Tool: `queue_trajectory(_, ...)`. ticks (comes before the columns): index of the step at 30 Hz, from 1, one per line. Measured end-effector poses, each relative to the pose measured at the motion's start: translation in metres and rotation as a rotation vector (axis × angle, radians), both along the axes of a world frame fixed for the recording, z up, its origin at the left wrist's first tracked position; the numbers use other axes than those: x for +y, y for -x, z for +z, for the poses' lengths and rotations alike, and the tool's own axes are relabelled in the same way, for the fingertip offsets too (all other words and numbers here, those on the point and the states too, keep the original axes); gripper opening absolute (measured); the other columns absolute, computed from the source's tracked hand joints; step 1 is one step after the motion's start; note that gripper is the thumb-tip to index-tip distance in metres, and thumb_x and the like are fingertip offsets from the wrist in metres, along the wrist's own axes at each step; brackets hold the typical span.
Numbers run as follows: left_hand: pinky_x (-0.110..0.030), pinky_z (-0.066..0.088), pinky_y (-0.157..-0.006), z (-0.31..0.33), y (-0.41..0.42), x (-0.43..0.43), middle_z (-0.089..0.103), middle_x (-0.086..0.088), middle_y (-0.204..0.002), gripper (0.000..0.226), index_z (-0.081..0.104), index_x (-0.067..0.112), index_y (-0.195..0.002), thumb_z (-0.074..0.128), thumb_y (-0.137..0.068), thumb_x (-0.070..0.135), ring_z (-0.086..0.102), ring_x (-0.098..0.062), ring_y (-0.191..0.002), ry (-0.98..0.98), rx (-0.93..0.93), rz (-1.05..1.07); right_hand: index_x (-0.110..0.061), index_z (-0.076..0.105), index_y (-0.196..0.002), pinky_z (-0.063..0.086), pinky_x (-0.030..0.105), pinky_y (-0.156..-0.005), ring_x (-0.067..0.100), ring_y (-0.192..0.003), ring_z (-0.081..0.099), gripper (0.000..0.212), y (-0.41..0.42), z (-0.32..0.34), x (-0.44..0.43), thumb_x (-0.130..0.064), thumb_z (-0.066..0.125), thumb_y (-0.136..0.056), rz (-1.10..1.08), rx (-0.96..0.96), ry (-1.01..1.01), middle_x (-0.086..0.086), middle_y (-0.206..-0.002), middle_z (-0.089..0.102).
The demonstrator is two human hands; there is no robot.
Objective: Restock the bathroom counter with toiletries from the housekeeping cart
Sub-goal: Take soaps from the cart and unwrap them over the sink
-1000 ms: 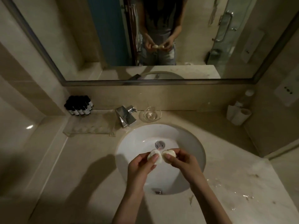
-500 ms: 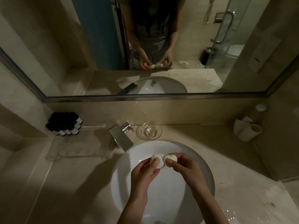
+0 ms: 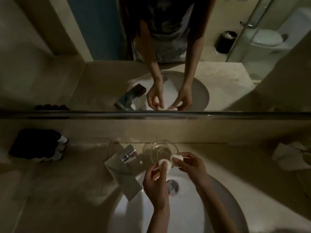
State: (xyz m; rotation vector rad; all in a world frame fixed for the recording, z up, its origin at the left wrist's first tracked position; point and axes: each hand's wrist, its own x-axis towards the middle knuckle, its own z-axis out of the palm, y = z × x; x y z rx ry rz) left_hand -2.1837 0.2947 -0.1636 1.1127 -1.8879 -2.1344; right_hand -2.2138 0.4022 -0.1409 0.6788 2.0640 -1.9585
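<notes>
Head view: left hand (image 3: 156, 184) is pinching first soap (image 3: 164, 164), right hand (image 3: 191, 167) is pinching second soap (image 3: 176, 158), beside glass dish's (image 3: 159, 148) near rim.

The sink (image 3: 134, 216) sits in the counter (image 3: 67, 190), with the drain (image 3: 172, 186) in its back part. The faucet (image 3: 124, 167) stands at its back-left rim, reaching over the basin. Just right of the faucet, behind the sink, is the dish (image 3: 159, 149). Over the sink's back edge, the left hand (image 3: 156, 182) holds the left soap (image 3: 164, 164) and the right hand (image 3: 191, 167) the right soap (image 3: 176, 158), side by side at the dish's front rim. Bottles (image 3: 37, 145) cluster far left against the wall; a blurred bundle (image 3: 289, 158) lies far right. The mirror (image 3: 67, 64) hangs behind.
</notes>
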Motion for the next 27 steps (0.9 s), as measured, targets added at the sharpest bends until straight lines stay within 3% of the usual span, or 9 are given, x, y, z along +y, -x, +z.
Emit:
queue_trajectory(3, -0.010, 0.050, -0.064, -0.010, 0.020, 0.001, 0.072, 0.005, -0.086, 0.016, 0.070, 0.019, -0.089, 0.080, -0.075, 0.019, 0.067, -0.003, -0.079, 0.080, 0.023, 0.072, -0.016, 0.068, -0.083, 0.053, 0.023, -0.065, 0.012, -0.072, 0.069, 0.011, 0.020, -0.017, 0.000, -0.011, 0.076, -0.078, 0.023, 0.036, -0.062, -0.003, -0.074, 0.072)
queue_trajectory(6, -0.016, 0.050, -0.066, -0.019, 0.036, -0.004, 0.071, 0.007, -0.085, 0.017, 0.070, 0.023, -0.088, 0.080, -0.075, 0.021, 0.067, -0.009, -0.081, 0.159, 0.037, 0.053, -0.022, 0.069, -0.082, 0.053, 0.026, -0.067, 0.005, -0.070, 0.067, 0.012, 0.037, -0.035, -0.003, -0.021, 0.080, -0.075, 0.035, 0.074, -0.311, -0.008, -0.076, 0.071)
queue_trajectory(9, -0.007, 0.046, -0.061, -0.020, 0.046, -0.009, 0.071, 0.008, -0.085, 0.018, 0.069, 0.025, -0.091, 0.079, -0.076, 0.022, 0.065, -0.002, -0.077, 0.248, 0.072, 0.009, -0.029, 0.070, -0.090, 0.047, 0.019, -0.062, 0.000, -0.070, 0.062, 0.014, 0.047, -0.042, -0.008, -0.034, 0.076, -0.078, 0.117, 0.153, -0.599, -0.014, -0.078, 0.068)
queue_trajectory(11, -0.006, 0.045, -0.061, -0.020, 0.051, -0.013, 0.070, 0.008, -0.084, 0.017, 0.068, 0.027, -0.089, 0.078, -0.077, 0.019, 0.064, 0.001, -0.075, 0.265, 0.090, -0.003, -0.033, 0.068, -0.091, 0.044, 0.015, -0.059, 0.000, -0.069, 0.060, 0.013, 0.049, -0.042, -0.012, -0.035, 0.074, -0.079, 0.117, 0.210, -0.665, -0.016, -0.076, 0.066)
queue_trajectory(16, -0.022, 0.052, -0.064, -0.024, 0.051, -0.019, 0.069, 0.008, -0.084, 0.018, 0.070, 0.022, -0.094, 0.077, -0.078, 0.018, 0.066, -0.011, -0.078, 0.318, 0.103, -0.056, -0.027, 0.070, -0.087, 0.052, 0.034, -0.065, 0.016, -0.073, 0.063, 0.013, 0.046, -0.047, -0.021, -0.028, 0.075, -0.075, 0.054, 0.326, -0.814, -0.006, -0.084, 0.069)
queue_trajectory(19, -0.025, 0.055, -0.066, -0.027, 0.050, -0.021, 0.068, 0.009, -0.087, 0.021, 0.071, 0.020, -0.099, 0.076, -0.078, 0.017, 0.066, -0.009, -0.080, 0.360, 0.129, -0.104, -0.025, 0.069, -0.091, 0.045, 0.023, -0.063, 0.015, -0.081, 0.058, 0.019, 0.040, -0.052, -0.021, -0.024, 0.078, -0.075, 0.020, 0.340, -0.836, -0.002, -0.100, 0.062)
queue_trajectory(21, -0.018, 0.055, -0.065, -0.026, 0.051, -0.021, 0.068, 0.008, -0.091, 0.024, 0.071, 0.018, -0.103, 0.074, -0.080, 0.018, 0.065, -0.005, -0.081, 0.393, 0.148, -0.158, -0.022, 0.069, -0.094, 0.040, 0.015, -0.064, 0.009, -0.083, 0.056, 0.020, 0.037, -0.055, -0.020, -0.022, 0.078, -0.076, -0.019, 0.317, -0.778, -0.004, -0.103, 0.060)
queue_trajectory(23, -0.013, 0.054, -0.067, -0.025, 0.052, -0.021, 0.069, 0.007, -0.096, 0.026, 0.070, 0.017, -0.107, 0.073, -0.081, 0.019, 0.065, -0.004, -0.084, 0.401, 0.149, -0.193, -0.021, 0.068, -0.097, 0.042, 0.018, -0.066, 0.009, -0.084, 0.056, 0.021, 0.036, -0.059, -0.020, -0.024, 0.077, -0.078, -0.049, 0.278, -0.730, -0.004, -0.102, 0.060)
queue_trajectory(27, -0.024, 0.057, -0.078, -0.034, 0.056, -0.019, 0.070, 0.002, -0.108, 0.027, 0.069, 0.022, -0.109, 0.071, -0.083, 0.023, 0.065, -0.009, -0.098, 0.503, 0.152, -0.266, -0.025, 0.066, -0.098, 0.047, 0.024, -0.070, 0.008, -0.089, 0.055, 0.021, 0.035, -0.070, -0.019, -0.036, 0.070, -0.081, -0.061, 0.257, -0.712, -0.007, -0.103, 0.060)
